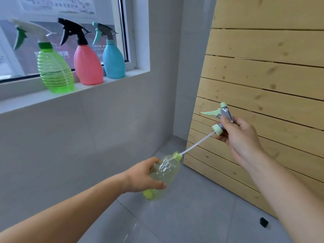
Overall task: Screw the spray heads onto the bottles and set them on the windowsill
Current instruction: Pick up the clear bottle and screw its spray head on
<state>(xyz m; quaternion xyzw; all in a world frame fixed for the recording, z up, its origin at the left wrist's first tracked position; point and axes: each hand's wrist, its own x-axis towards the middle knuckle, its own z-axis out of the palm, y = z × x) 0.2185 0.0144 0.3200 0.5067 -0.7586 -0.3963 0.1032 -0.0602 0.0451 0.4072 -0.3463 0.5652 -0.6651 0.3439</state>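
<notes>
My left hand point(142, 178) grips a clear yellow-green bottle point(166, 171), tilted with its open neck pointing up and right. My right hand point(240, 135) holds a pale green and grey spray head point(221, 118) above and to the right of the bottle. The head's white dip tube point(196, 142) slants down, and its tip sits at the bottle's mouth. On the white windowsill point(26, 100) stand three bottles with heads on: a ribbed green one point(55, 71), a pink one point(88, 67) and a blue one point(114, 60).
A pale wooden slatted panel point(263, 81) leans against the wall on the right. The floor is grey tile point(184, 216), with a small black object point(263, 222) lying near the panel's foot. A grey wall runs below the sill.
</notes>
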